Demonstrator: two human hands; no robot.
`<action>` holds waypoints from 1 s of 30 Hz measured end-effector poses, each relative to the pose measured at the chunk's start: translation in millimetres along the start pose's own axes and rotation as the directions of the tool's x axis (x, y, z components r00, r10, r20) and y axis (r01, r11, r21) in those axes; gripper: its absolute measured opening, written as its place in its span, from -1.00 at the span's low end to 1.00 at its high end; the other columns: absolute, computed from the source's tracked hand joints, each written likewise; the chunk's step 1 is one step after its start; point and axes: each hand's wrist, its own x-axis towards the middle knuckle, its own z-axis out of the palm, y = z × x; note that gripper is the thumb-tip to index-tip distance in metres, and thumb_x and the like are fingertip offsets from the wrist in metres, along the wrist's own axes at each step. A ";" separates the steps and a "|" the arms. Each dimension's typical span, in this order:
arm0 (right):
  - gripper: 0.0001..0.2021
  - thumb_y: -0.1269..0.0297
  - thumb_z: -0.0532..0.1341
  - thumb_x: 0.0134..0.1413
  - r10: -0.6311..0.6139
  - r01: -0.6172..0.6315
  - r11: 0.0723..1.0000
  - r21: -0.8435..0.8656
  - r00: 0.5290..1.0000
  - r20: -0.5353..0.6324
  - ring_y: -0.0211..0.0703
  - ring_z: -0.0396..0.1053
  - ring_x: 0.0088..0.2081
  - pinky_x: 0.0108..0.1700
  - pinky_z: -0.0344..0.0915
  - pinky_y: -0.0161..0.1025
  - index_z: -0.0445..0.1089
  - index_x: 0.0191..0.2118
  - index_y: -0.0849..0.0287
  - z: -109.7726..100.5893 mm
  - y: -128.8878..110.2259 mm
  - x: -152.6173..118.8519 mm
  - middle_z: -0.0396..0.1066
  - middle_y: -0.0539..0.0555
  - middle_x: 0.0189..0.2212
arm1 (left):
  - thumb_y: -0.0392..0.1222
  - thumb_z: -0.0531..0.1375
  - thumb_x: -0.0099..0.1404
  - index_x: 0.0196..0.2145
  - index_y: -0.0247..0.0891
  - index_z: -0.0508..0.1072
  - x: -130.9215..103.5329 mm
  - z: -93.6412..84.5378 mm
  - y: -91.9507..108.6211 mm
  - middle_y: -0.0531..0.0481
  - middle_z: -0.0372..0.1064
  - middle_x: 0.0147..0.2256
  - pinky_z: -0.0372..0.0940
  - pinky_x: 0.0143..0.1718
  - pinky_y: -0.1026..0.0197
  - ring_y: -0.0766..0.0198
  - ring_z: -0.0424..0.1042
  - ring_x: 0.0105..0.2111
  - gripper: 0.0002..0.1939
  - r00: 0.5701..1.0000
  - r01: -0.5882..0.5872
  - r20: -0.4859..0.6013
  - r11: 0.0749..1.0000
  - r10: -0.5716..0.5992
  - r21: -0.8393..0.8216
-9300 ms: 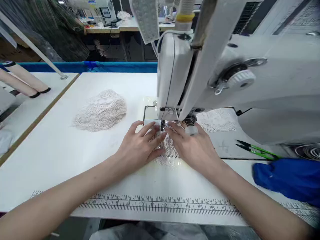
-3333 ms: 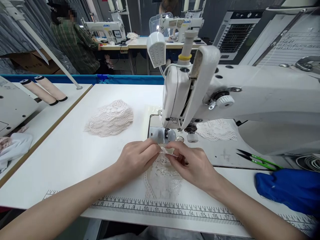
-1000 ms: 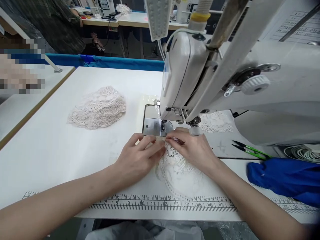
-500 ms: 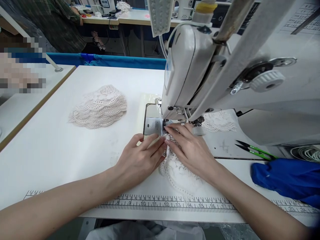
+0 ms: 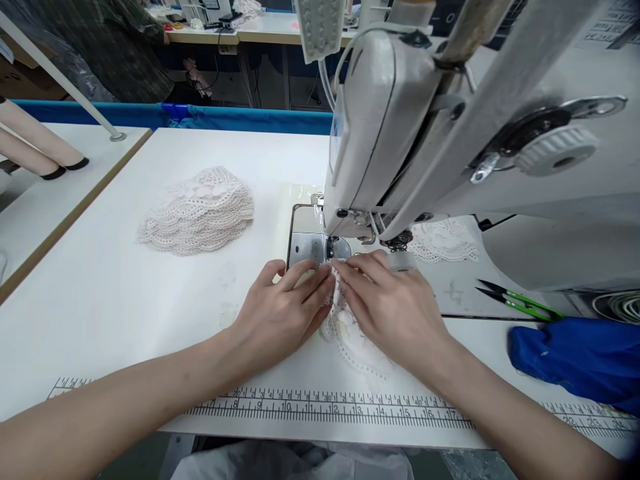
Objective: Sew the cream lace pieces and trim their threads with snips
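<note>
White lace trim (image 5: 357,340) runs from just in front of the presser foot (image 5: 331,247) toward the table's front edge. On its left side my left hand (image 5: 287,303) is closed, fingertips pinching the lace edge. My right hand (image 5: 387,300) presses from the other side, its fingers together on the same lace and its fingertips almost meeting the left ones. Both hands sit just below the head of the white sewing machine (image 5: 370,133). Part of the lace under the right palm is hidden.
A stack of lace pieces (image 5: 200,212) lies left of the machine, another lace piece (image 5: 445,240) behind its needle area. Green-handled thread snips (image 5: 525,303) and a blue cloth (image 5: 575,360) are at right. A printed ruler (image 5: 310,408) lines the front edge. A person (image 5: 105,47) is beyond.
My right hand's fingers have drawn back from the presser foot toward the left fingertips at the lace edge. The lace has shifted slightly under the hands.
</note>
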 end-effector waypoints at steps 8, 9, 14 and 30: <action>-0.64 0.30 -0.02 0.37 0.020 -0.014 0.997 -0.074 0.997 0.076 0.06 0.32 -0.04 -0.13 0.17 -0.09 0.43 0.07 0.30 8.1 -2.1 -0.8 0.50 0.25 -0.17 | -0.21 0.08 0.44 0.01 -0.33 0.48 -0.6 -3.9 2.5 -0.01 0.49 0.03 0.15 -0.11 0.04 0.16 0.40 0.05 -0.71 1.000 -0.008 -0.002 0.999 0.009 0.042; -0.63 0.29 -0.02 0.37 0.020 -0.013 0.997 -0.078 0.997 0.077 0.07 0.31 -0.01 -0.12 0.16 -0.08 0.43 0.08 0.29 8.5 -0.2 -0.3 0.50 0.26 -0.15 | -0.21 0.08 0.44 0.01 -0.33 0.48 -0.4 -4.0 2.6 -0.01 0.49 0.03 0.15 -0.11 0.04 0.16 0.40 0.05 -0.71 1.000 -0.008 0.004 0.999 0.008 0.045; -0.63 0.28 -0.02 0.38 0.027 -0.021 0.995 -0.094 0.998 0.064 0.07 0.29 0.01 -0.07 0.16 -0.06 0.41 0.12 0.22 13.3 5.9 2.0 0.48 0.24 -0.10 | -0.18 0.08 0.43 0.04 -0.30 0.46 2.1 -2.0 2.9 -0.04 0.45 0.08 0.16 -0.09 0.03 0.15 0.38 0.07 -0.70 0.999 0.010 0.036 0.998 -0.012 0.062; -0.64 0.25 0.00 0.37 0.039 -0.034 0.994 -0.107 0.998 0.042 0.06 0.29 0.05 0.08 0.12 -0.02 0.38 0.15 0.16 16.4 8.3 3.1 0.45 0.23 -0.02 | -0.15 0.05 0.44 0.05 -0.29 0.44 4.1 0.0 4.2 -0.06 0.44 0.09 0.14 -0.06 0.00 0.12 0.32 0.11 -0.67 0.997 0.038 0.063 0.995 -0.044 0.096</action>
